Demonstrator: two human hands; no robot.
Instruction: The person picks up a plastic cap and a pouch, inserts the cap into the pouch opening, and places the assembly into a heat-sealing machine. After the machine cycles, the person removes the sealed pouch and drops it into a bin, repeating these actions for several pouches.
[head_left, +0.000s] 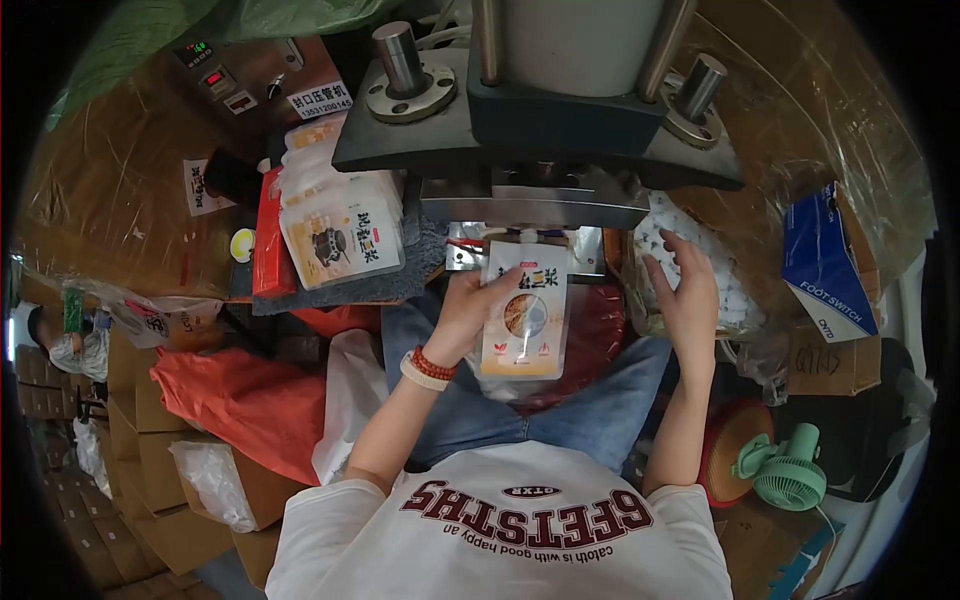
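My left hand (473, 308) grips a printed spout pouch (525, 352) by its left edge, thumb laid across the front. The pouch is upright above my lap. Its top end reaches the metal plate (590, 250) under the press's jaw (545, 208), where a pale spout shows. To the right, my right hand (688, 295) is raised with fingers apart and nothing in it. It overlaps the edge of a bin of small white plastic pieces (735, 270) in this view.
A stack of similar pouches (345, 245) lies on a grey cloth (425, 255) at the left, beside a red box (273, 240). The control box (260, 75) stands behind. On the right are a blue and white foot switch box (828, 265) and a green fan (790, 470).
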